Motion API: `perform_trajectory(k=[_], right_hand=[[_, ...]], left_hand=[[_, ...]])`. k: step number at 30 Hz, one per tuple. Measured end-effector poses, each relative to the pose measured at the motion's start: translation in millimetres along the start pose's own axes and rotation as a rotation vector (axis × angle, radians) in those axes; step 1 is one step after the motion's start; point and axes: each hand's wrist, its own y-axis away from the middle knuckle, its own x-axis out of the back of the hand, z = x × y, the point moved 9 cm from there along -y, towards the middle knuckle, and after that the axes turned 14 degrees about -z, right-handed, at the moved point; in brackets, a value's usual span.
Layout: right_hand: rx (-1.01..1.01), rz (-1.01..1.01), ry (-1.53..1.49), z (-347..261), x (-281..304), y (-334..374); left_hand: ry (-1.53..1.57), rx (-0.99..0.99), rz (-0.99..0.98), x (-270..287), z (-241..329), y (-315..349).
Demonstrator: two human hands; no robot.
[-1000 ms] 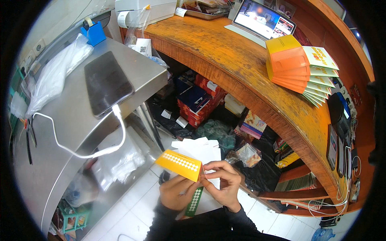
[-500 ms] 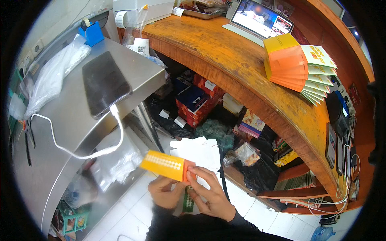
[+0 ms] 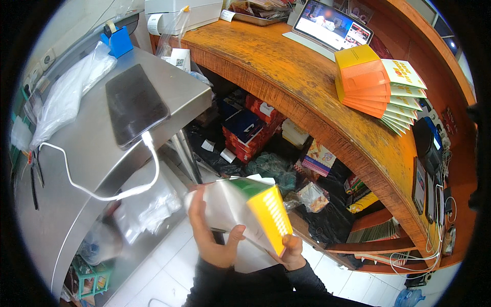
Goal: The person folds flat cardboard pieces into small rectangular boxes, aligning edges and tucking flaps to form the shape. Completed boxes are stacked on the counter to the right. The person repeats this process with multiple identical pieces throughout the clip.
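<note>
Between my hands is a thin cardboard carton (image 3: 232, 210), blurred by motion. It has a pale grey-white face, a green upper part and a yellow panel with white diamond marks on the right. My right hand (image 3: 292, 253) is closed on the lower end of the yellow panel, pinching it with thumb and fingers. Along the left side of the pale face, my left hand (image 3: 215, 248) grips the card, fingers at its left edge and thumb near its lower edge. White card pieces behind are mostly hidden by the carton.
A fanned stack of yellow, orange and green cartons (image 3: 363, 87) lies on the wooden desk (image 3: 266, 56), near a lit tablet (image 3: 332, 25). To the left, a steel table (image 3: 179, 100) bears a dark phone (image 3: 134, 105) on a white cable and a blue tape dispenser (image 3: 118, 42).
The card has gone from a narrow yellow and orange piece to a wider shape showing pale and green faces. My right hand moved right and down; my left hand's fingers spread along the card.
</note>
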Motion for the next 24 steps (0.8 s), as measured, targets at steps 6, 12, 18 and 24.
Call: perform_trajectory(k=[6,12,18,24], right_hand=[[-0.153,-0.209,0.358,10,-27,-10],[0.015,-0.220,1.007,4,-25,-14],[0.008,-0.251,0.665,2,-25,-8],[0.407,0.074,1.510,-91,-32,20]], left_hand=[[0.160,0.248,0.140,11,-40,7],[0.589,0.273,0.145,19,-72,18],[0.770,0.098,0.047,8,-63,14],[0.369,0.208,0.022,-4,-45,11]])
